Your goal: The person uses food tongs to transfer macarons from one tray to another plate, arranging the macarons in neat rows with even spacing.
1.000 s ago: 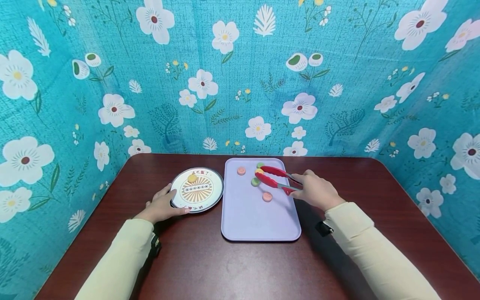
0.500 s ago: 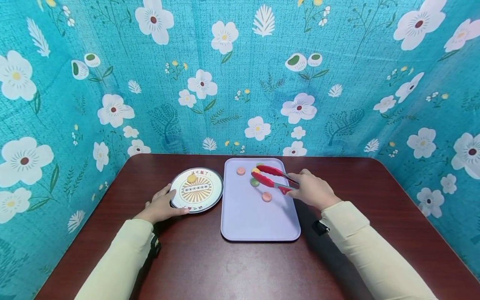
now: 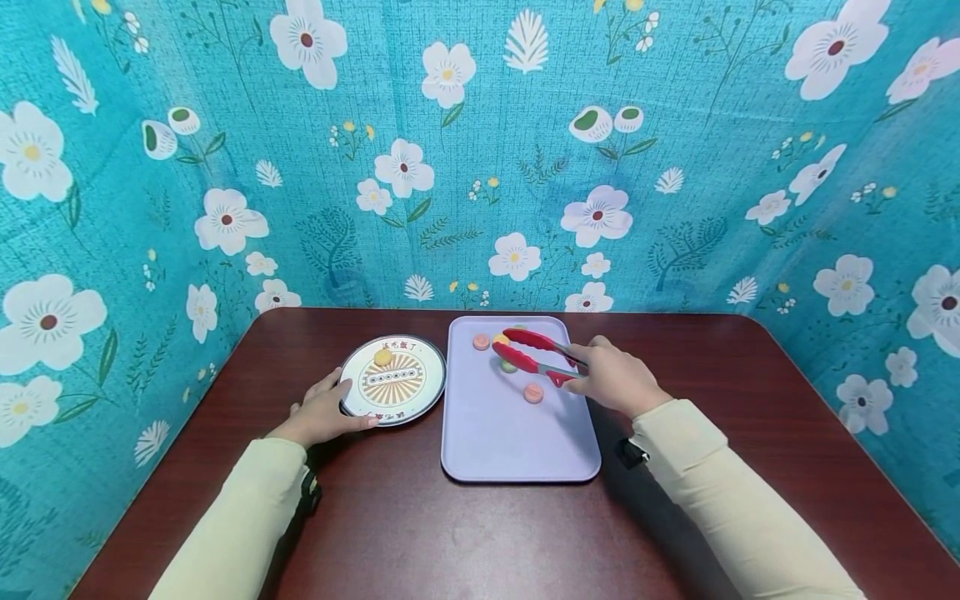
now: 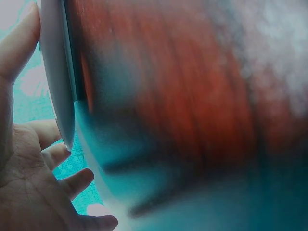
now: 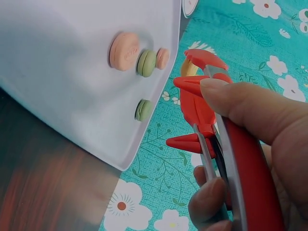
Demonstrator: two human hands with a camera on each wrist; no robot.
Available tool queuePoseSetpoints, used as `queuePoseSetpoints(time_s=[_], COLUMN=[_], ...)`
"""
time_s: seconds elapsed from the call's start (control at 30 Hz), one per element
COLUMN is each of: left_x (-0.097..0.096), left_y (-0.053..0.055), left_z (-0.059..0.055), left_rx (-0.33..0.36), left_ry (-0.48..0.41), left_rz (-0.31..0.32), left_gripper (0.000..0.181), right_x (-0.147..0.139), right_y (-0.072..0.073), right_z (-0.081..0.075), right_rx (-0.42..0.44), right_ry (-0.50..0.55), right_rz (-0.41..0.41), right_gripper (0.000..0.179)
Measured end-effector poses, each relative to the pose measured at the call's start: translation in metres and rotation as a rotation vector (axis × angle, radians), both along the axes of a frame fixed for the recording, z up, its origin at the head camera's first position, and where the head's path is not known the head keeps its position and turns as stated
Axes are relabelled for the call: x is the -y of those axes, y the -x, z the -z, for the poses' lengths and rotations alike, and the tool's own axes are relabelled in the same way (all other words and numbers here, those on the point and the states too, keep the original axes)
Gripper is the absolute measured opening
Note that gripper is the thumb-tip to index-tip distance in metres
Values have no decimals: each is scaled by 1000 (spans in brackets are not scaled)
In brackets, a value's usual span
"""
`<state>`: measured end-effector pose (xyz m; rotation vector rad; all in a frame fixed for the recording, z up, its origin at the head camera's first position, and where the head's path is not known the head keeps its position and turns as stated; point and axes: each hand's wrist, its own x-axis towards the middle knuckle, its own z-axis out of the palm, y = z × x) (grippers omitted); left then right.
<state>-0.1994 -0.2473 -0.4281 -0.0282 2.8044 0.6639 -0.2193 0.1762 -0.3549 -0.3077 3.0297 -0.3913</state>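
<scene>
In the head view my left hand [image 3: 321, 413] holds the left edge of a round white plate [image 3: 429, 379], thumb and fingers at its rim. On that plate sits one yellow macaron [image 3: 383, 357]. My right hand [image 3: 621, 380] grips red-tipped metal tongs [image 3: 517, 357], whose jaws pinch another yellow macaron [image 3: 500, 339]. The right wrist view shows this yellow macaron [image 5: 189, 69] raised off the lilac tray [image 3: 517, 450]. Left on the tray are pink macarons [image 3: 533, 393] and green macarons [image 5: 147, 63], the green ones partly covered by the tongs in the head view.
Both plate and tray stand on a dark brown wooden table [image 3: 360, 533], the tray just right of the plate. A blue floral cloth [image 3: 480, 167] hangs behind and along both sides. The tray has a low raised rim.
The right hand has moved a little to the left, carrying the tongs and the yellow macaron over the tray. The left hand and the plate stay in place.
</scene>
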Motion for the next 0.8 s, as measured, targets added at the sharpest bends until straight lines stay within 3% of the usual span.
queuePoseSetpoints(time_s=[0.8], left_x=[1], left_y=[1], left_z=[1], left_rx=[-3], left_ry=[7], left_rz=[12], left_gripper=[109], right_x=[17], right_y=[2], right_z=[-3], right_rx=[14], right_ry=[-21], right_rz=[-33], right_gripper=[73])
